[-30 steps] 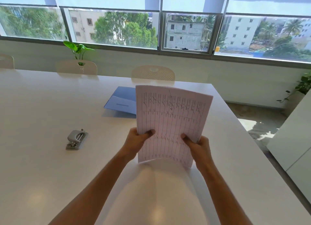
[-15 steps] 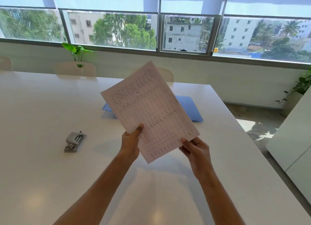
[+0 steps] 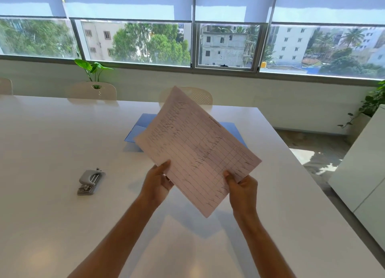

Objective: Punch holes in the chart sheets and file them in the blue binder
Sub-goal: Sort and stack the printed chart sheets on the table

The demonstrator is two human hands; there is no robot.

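Note:
I hold the chart sheets (image 3: 195,146), white pages ruled with a grid and handwriting, up in the air above the white table (image 3: 52,142), turned on a slant. My left hand (image 3: 157,182) pinches their lower left edge and my right hand (image 3: 242,187) grips the lower right edge. The blue binder (image 3: 138,130) lies flat on the table behind the sheets, mostly hidden by them. A grey hole punch (image 3: 90,181) sits on the table to the left of my left hand, apart from it.
Cream chairs (image 3: 92,90) stand along the table's far side under a long window. A leafy plant (image 3: 93,68) rises behind one chair. The table's right edge drops to the floor, with a white cabinet (image 3: 362,169) beyond it.
The sheets have swung from upright to a slant, their top tipping left and then shifting slightly right. Both hands kept their hold on the lower edge.

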